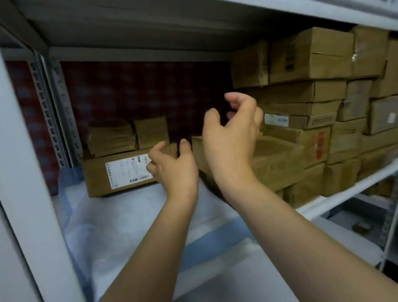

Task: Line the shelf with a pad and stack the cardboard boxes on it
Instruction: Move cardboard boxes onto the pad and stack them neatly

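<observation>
- The pad lies flat on the shelf. It is white with a blue edge, and its near part hangs out toward the person.
- A long box with a white label sits on the far left part of the pad. Two small boxes sit on top of it, side by side.
- A big pile of boxes fills the right side of the shelf, almost up to the shelf above.
- The left hand is up in front of the right end of the label box. Its fingers are half bent and it holds nothing. I cannot tell if it touches the box.
- The right hand is higher, just beside the left one. Its fingers are loosely bent too, and it holds nothing.
- Under the right hand sits a brown box that looks tilted. I think it could slide off if someone bumps it.
- I think the pad could bunch up if a box is pushed along it instead of set down.
- The two small boxes could tip over if the label box gets shoved.
- The big pile on the right looks uneven, so a knock from an arm might bring some boxes down.
</observation>
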Demonstrator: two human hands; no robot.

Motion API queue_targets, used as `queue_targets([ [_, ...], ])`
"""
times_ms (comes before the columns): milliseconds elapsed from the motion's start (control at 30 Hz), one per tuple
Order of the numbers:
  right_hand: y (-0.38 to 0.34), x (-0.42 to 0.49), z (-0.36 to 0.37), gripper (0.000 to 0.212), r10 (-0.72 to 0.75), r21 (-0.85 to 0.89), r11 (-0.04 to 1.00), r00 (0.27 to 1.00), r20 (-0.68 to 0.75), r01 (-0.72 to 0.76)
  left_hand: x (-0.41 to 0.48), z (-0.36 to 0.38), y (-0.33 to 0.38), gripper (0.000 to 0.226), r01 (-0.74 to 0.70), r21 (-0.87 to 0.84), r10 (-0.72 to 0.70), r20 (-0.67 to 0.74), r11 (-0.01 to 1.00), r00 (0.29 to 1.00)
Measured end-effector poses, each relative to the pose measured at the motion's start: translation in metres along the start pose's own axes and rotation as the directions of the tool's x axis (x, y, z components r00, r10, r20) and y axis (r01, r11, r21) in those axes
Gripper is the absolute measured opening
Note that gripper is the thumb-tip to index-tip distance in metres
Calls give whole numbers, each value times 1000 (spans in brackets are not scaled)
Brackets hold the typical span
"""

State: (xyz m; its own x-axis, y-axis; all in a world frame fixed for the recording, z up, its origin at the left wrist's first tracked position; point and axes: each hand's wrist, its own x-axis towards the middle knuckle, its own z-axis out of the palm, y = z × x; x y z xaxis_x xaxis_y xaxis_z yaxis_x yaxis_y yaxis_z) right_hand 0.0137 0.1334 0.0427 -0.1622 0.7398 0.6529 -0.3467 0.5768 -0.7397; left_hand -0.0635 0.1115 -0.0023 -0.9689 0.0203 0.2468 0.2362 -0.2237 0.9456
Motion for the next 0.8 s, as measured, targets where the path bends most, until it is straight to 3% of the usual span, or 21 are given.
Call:
queue_targets([
  [100, 22, 6, -40, 35, 135, -34, 989, 979, -154, -142, -8, 14, -9, 53, 110, -6, -109, 46, 994, 993],
  [233, 46, 18, -77, 43, 444, -117, 866, 856, -264, -486, -11, 33, -19, 68, 227, -33, -222, 115, 973, 968],
  [367, 53, 30, -96, 70, 607, -266, 717, 765, -215, -644, -14, 51, -23, 90, 347, -50, -330, 212, 936, 920],
  [500, 61, 39, -101, 106, 812, -94, 568, 575, -101, -818, 37, 79, -61, 144, 468, -94, -440, 218, 879, 871],
  [533, 63, 40, -100, 115, 853, -28, 518, 519, -56, -855, 66, 91, -82, 148, 486, -76, -465, 193, 871, 864],
  [600, 68, 44, -98, 113, 907, 59, 417, 420, 39, -907, 107, 102, -104, 140, 514, -25, -500, 192, 857, 844],
  [700, 72, 50, -103, 89, 924, 70, 351, 357, 139, -934, 125, 98, -107, 134, 541, -47, -507, 290, 839, 811],
  [733, 75, 53, -104, 86, 926, 56, 337, 342, 158, -940, 116, 97, -93, 126, 544, -8, -516, 307, 839, 800],
  [800, 80, 60, -105, 83, 933, 43, 305, 307, 187, -951, 87, 91, -63, 87, 509, 21, -489, 315, 861, 814],
])
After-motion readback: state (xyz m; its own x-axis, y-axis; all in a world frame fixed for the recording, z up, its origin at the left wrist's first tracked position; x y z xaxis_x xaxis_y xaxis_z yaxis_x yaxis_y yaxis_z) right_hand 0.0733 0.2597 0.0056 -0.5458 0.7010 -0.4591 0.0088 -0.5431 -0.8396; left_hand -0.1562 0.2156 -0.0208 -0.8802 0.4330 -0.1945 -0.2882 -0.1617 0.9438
